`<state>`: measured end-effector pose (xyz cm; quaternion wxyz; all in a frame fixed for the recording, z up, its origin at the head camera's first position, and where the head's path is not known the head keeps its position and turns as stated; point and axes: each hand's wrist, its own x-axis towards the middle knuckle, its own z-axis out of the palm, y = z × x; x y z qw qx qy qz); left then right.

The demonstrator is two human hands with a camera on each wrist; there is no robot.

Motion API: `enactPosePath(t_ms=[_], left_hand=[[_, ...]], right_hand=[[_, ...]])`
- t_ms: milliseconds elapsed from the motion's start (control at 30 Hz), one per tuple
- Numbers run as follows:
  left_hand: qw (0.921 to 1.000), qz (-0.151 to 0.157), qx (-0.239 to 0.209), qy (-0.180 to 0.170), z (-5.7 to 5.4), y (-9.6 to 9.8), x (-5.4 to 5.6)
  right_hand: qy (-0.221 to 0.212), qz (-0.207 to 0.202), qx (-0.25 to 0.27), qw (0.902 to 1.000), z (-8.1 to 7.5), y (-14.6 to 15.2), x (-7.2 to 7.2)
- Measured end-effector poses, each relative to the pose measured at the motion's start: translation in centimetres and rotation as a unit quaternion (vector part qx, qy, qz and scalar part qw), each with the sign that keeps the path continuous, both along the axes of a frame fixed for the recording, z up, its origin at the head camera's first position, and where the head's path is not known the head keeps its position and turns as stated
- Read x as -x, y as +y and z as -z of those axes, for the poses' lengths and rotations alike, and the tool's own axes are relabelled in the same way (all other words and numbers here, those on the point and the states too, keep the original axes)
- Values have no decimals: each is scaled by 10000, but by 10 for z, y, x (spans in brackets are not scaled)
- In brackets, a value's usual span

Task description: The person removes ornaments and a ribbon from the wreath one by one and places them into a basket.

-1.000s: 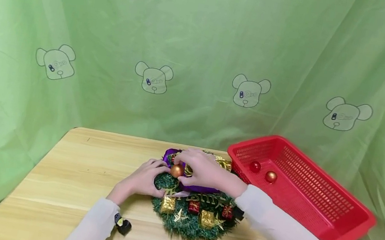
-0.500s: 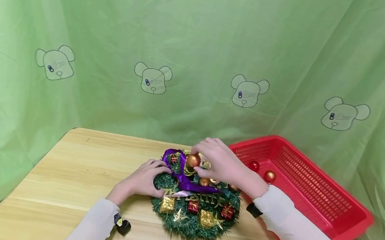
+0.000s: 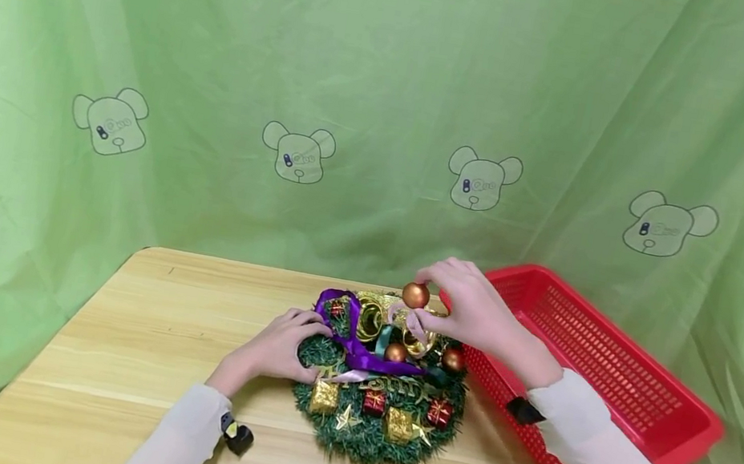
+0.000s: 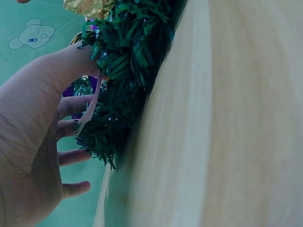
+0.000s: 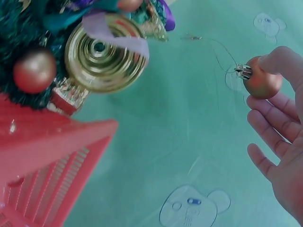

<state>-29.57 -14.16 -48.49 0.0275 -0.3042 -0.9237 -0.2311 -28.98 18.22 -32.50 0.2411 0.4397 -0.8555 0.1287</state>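
Note:
A green tinsel wreath point(image 3: 370, 447) lies on the wooden table, dressed with purple ribbon point(image 3: 373, 363), gold bells point(image 3: 369, 319), small wrapped gift boxes and stars. My left hand point(image 3: 281, 343) holds its left edge; in the left wrist view the thumb lies over the tinsel point(image 4: 128, 56) and the fingers spread along the side. Above the wreath's far right side, my right hand point(image 3: 476, 309) pinches a copper-coloured bauble point(image 3: 415, 296) between thumb and fingers. A thin string loop hangs from the bauble's silver cap point(image 5: 244, 71) in the right wrist view. Two more copper baubles point(image 3: 452, 360) sit on the wreath.
A red plastic basket point(image 3: 624, 349) stands at the right, close beside the wreath, partly behind my right hand and forearm. Table surface point(image 3: 144, 334) extends to the left of the wreath. A green curtain with printed bear heads point(image 3: 398, 66) hangs behind the table.
My right hand has lifted the copper bauble from the wreath's left part up and to the right, uncovering the bells and purple ribbon. The left hand has stayed at the wreath's edge.

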Motion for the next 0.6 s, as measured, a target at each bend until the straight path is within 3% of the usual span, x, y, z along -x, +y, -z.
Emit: enactPosePath(t_ms=[367,600], left_hand=[[10000,26,-40,-29,-2,-1,0],[9999,45,-64,-96,-2,-4,1]], right_hand=[[-303,636,158,9974,-9,34,-4],[-221,804,206,9963,-5,50,-4]])
